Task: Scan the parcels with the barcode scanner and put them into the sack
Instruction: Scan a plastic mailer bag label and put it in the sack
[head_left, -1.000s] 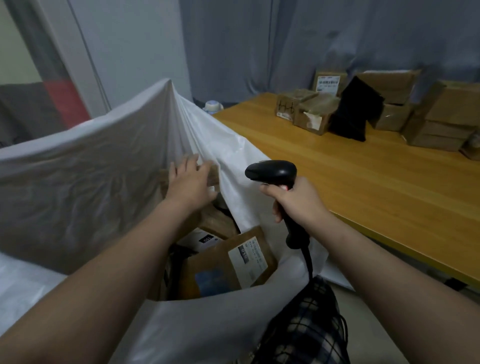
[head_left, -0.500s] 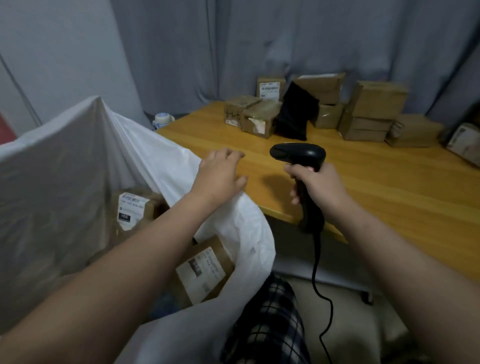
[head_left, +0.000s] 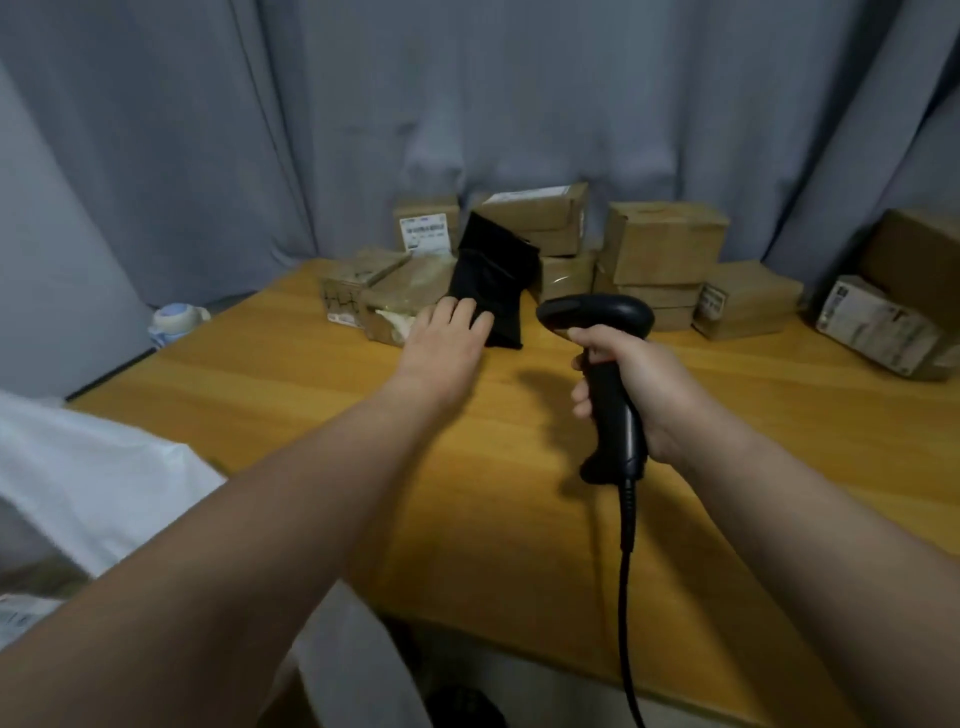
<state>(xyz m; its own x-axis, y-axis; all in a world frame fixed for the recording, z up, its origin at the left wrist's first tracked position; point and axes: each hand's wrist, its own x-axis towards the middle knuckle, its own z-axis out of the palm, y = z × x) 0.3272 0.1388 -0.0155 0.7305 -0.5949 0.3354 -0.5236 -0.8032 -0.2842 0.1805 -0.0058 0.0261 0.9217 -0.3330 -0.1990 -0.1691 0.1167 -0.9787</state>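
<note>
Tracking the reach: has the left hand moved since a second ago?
Yes. The left hand left the sack and reached across the table to the black parcel.

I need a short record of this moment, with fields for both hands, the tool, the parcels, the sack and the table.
reach: left hand stretched out with straight fingers, fingertips at the black soft parcel; contact unclear
tool: right hand grips the barcode scanner by its handle above the table, cable hanging down
parcels: cardboard boxes stacked at the far edge, in front of the grey curtain
sack: white sack at lower left, beside the table
table: wooden table
</note>
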